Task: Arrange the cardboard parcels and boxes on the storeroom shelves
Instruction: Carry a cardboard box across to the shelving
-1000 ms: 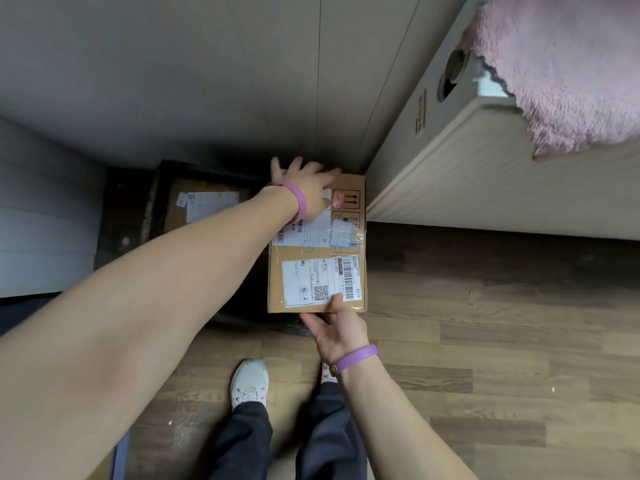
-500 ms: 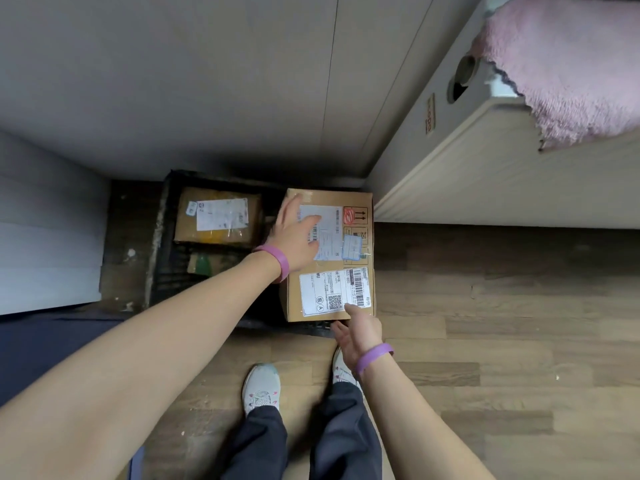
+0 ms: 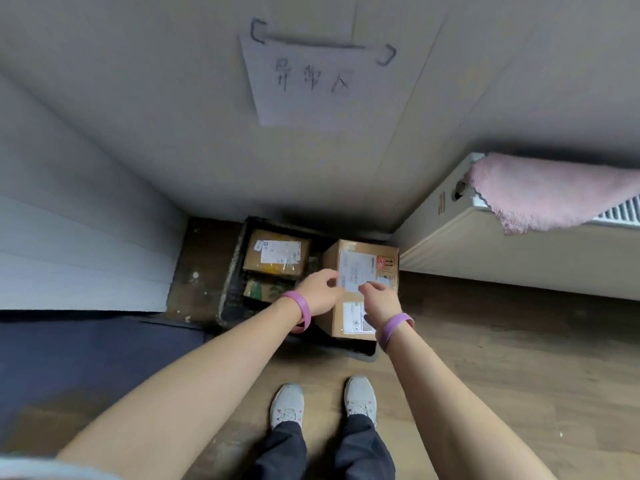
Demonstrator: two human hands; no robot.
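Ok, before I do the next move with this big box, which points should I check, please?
1. Large box rests in the black crate: ok.
2. Gap between it and the smaller parcel: ok, apart.
3. Left hand and right hand gripping the box: cannot tell; both are over its top.
4. Shipping labels facing up: ok.
5. Box sitting level: cannot tell.

Purple left wristband (image 3: 300, 310); purple right wristband (image 3: 394, 328); dark trousers (image 3: 285, 452); pale trainers (image 3: 287, 405), pink accents.
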